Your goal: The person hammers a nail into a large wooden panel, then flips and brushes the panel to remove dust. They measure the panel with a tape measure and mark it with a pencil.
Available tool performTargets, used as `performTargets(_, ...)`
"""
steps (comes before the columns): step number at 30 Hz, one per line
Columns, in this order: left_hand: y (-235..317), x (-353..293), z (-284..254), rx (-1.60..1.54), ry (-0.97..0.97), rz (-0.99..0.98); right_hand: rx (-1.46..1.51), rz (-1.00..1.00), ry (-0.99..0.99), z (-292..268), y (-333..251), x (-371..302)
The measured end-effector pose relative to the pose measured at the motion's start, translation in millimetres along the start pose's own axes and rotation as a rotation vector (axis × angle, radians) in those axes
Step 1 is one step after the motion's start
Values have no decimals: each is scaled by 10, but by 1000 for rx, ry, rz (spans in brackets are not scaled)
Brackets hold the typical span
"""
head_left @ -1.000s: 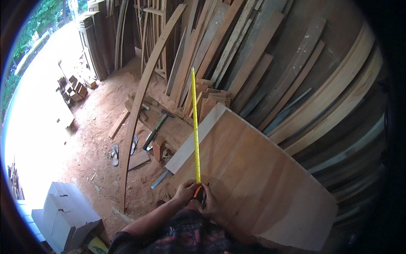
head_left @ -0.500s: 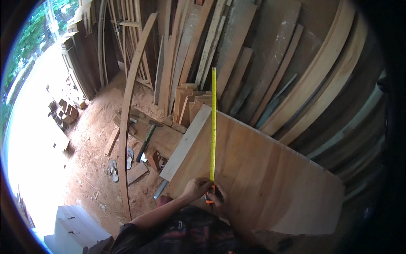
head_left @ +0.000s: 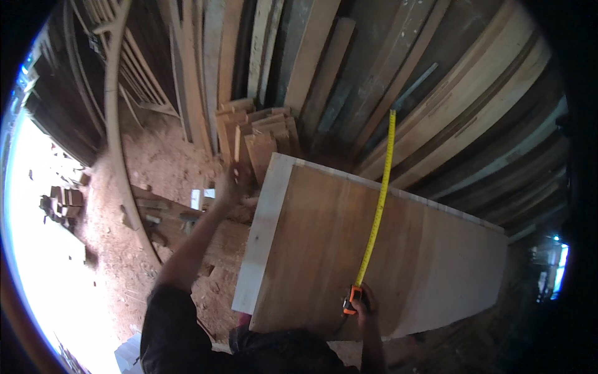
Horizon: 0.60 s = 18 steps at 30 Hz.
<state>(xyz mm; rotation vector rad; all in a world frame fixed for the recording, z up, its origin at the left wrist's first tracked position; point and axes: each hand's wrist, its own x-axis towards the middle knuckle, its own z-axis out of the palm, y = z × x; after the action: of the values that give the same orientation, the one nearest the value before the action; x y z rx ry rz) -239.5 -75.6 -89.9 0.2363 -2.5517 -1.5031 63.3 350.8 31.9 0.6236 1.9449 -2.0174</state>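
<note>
My right hand is closed round an orange and black tape measure above the near part of a broad wooden panel. Its yellow blade runs out across the panel, and the tip reaches beyond the far edge. My left hand is stretched out past the panel's pale left end, fingers apart, beside a bunch of short wooden boards standing on end. Whether its fingertips touch those boards I cannot tell.
Long planks lean along the back, with curved-looking boards at the right. A tall thin strip rises at the left. Sawdust covers the floor, where wood blocks lie. A timber lies left of the panel.
My left hand has left the tape measure and reached forward and left to the short boards. My right hand has carried the tape measure right, its blade now slanting. The view has shifted too.
</note>
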Motion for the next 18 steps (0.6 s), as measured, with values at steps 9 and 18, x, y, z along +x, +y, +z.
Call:
performTargets(9,-1165,1872,1201,395,-247,8,-188,199,359,585,-461,-282)
performTargets(18,-1848,1992,1888,742,-329,126,-205,159,521,797,-607,-211)
